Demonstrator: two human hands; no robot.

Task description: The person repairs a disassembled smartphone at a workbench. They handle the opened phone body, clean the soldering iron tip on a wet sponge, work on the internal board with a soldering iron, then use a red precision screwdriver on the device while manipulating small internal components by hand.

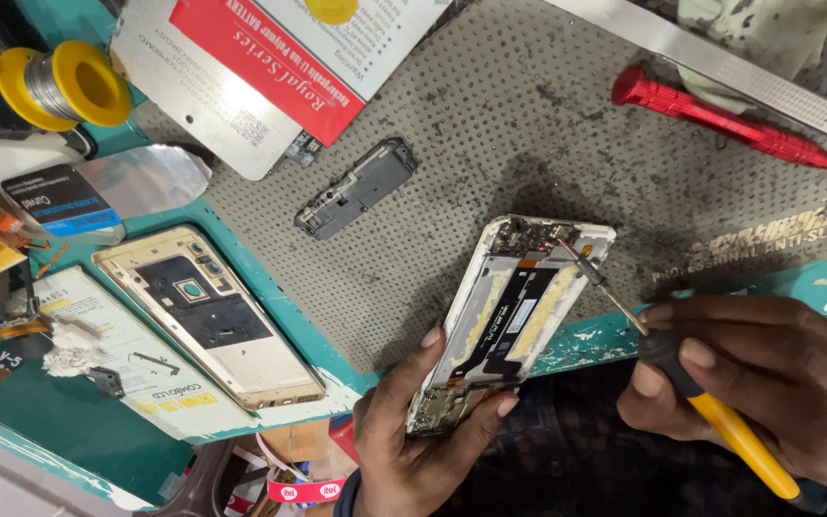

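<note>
Left hand (413,431): gripped the open phone (509,321), long side tilted up-right.
Right hand (768,383): gripped the yellow screwdriver (691,383), tip touching the phone's top.

1. A flat battery pack (270,57) lies at the top of the worktop, silver and white with a slanted red label band and a yellow round sticker at its upper edge.
2. A clear plastic packet (55,196) sits at the left edge below the yellow spool, with a dark blue and light blue label card inside.
3. A white printed card (136,369) lies at the lower left under the gold phone back cover, with black drawings and a yellow strip along its lower edge.
4. The grey dotted mat (490,144) bears pale printed lettering near its right edge.
</note>
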